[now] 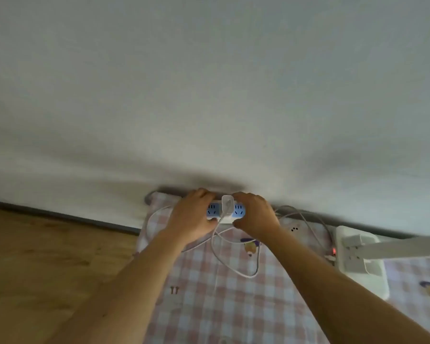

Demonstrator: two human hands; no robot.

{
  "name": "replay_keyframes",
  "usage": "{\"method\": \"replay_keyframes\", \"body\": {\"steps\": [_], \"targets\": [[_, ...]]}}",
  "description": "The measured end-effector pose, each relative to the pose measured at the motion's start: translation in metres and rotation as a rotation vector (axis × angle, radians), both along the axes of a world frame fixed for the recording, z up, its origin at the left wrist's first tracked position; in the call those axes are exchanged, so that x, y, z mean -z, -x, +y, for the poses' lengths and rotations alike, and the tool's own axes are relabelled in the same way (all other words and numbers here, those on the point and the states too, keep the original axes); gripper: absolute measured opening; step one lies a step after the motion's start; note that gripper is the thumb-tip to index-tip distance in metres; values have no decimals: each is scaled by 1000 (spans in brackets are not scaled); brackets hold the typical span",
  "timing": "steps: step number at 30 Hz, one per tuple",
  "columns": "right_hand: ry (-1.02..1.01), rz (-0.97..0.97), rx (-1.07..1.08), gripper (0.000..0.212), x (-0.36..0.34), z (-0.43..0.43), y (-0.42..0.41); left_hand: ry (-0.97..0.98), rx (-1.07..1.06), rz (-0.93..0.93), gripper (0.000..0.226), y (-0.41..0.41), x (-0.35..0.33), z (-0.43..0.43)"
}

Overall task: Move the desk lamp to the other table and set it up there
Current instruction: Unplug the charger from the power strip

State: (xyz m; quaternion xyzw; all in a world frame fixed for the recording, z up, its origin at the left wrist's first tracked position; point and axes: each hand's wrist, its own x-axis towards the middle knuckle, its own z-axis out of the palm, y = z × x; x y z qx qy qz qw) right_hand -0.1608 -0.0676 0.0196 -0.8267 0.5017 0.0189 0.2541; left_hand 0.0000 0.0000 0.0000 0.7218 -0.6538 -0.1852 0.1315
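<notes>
A blue and white power strip (238,210) lies at the far edge of a table with a pink checked cloth (224,306), against the wall. A white plug adapter (227,203) sits in its middle socket, and a white cord (236,269) loops from it over the cloth. My left hand (193,214) grips the strip's left end. My right hand (255,214) grips its right end. The white desk lamp (365,259) stands at the right, its base on the cloth and its arm running out of view.
A second white power strip with a red light (334,250) lies beside the lamp base, with grey cables (308,219) along the wall. A wooden floor (47,256) lies to the left of the table. The white wall (209,95) fills the upper view.
</notes>
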Motion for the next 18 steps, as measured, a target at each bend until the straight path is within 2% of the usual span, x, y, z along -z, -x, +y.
{"method": "replay_keyframes", "body": {"steps": [9, 14, 18], "targets": [[84, -85, -2, 50, 16, -2, -6, 86, -59, -87, 34, 12, 20, -9], [116, -106, -58, 36, 17, -3, -14, 97, -136, 3, 22, 14, 18, -11], [139, -38, -65, 26, 18, -6, -20, 99, -164, 55, 20, 16, 15, -11]]}}
